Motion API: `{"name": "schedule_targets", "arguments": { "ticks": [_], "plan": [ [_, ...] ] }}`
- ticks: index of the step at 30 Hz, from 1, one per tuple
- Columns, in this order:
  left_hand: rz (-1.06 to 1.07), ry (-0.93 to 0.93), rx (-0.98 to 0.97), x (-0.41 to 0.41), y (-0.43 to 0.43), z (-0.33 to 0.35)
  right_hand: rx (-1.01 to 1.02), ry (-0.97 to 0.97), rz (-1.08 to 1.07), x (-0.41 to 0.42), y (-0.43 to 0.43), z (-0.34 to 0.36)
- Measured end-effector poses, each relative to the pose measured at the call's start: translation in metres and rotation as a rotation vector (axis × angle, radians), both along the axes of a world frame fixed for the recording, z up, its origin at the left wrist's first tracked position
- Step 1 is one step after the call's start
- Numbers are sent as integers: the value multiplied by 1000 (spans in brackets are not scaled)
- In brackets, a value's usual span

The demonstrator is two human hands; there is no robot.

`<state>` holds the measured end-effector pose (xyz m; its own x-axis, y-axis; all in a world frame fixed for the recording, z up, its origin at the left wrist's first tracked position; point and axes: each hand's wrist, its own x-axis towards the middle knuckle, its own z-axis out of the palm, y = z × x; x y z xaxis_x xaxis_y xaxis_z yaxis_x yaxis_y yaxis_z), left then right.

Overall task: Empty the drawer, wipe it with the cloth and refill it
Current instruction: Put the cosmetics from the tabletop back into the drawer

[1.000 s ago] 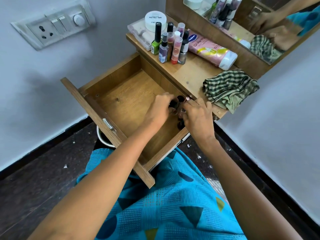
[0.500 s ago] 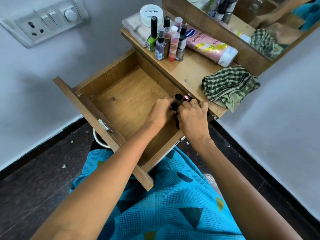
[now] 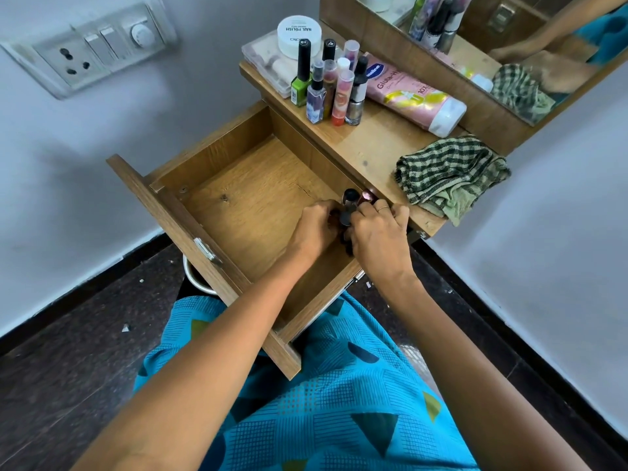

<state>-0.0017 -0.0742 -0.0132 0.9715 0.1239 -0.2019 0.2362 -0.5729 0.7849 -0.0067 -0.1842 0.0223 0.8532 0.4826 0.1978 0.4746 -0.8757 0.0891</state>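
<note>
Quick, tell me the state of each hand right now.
Left hand: closed, fingers curled around small bottles in the drawer corner.
Right hand: closed, fingers curled around the same cluster of small bottles.

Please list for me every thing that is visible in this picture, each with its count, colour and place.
drawer: one, brown wood, pulled open
dark bottles: at least two, dark, in the drawer by the shelf edge
standing bottles: several, mixed colours, on the shelf
white jar: one, white, on the clear box
pink tube: one, pink, lying below the mirror
cloth: one, green checked, shelf's right end
switch panel: one, white, wall
left hand: curled at the dark bottles
right hand: curled over the dark bottles
</note>
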Motion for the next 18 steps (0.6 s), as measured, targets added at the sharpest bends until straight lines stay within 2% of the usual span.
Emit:
{"name": "schedule_targets", "arguments": {
  "ticks": [10,18],
  "plan": [
    [27,12,-8,0,-2,1,105,36,-16,2,-1,6],
    [60,6,-46,0,4,11,255,189,-3,12,3,23]
  ]
}}
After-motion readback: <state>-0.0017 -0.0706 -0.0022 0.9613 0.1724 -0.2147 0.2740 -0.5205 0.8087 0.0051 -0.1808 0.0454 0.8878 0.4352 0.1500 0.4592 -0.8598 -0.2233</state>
